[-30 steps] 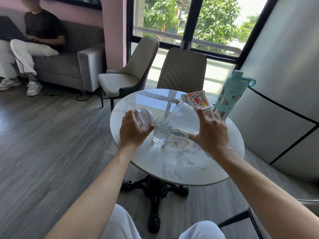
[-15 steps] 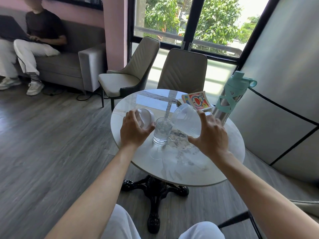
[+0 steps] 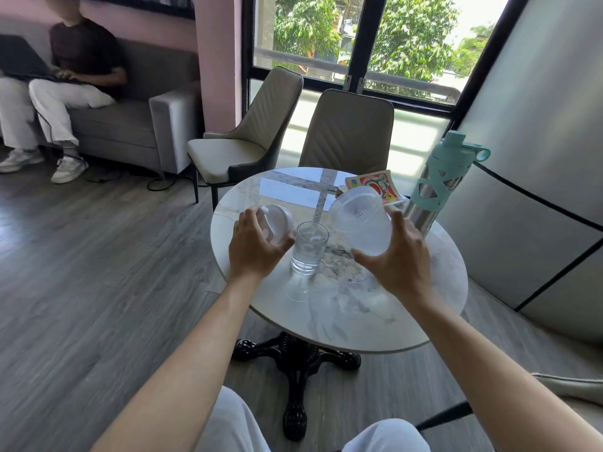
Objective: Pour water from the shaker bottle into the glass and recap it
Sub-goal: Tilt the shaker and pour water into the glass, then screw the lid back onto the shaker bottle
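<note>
- Both bare forearms reach forward from the bottom edge, converging over the table; the white-clad knees show below them
- Left hand [image 3: 256, 244] is seen from the back, knuckles up, fingers curled round the clear shaker lid [image 3: 277, 225]; the thumb lies on the lid's near right edge
- Right hand [image 3: 396, 256] grips the clear shaker bottle [image 3: 362, 220] from its right side, thumb under the near end, fingers wrapped over the far side; the wrist is turned inward so the bottle tips leftward

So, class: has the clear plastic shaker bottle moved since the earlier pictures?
Yes. The clear plastic shaker bottle has tipped further towards the drinking glass.
</note>
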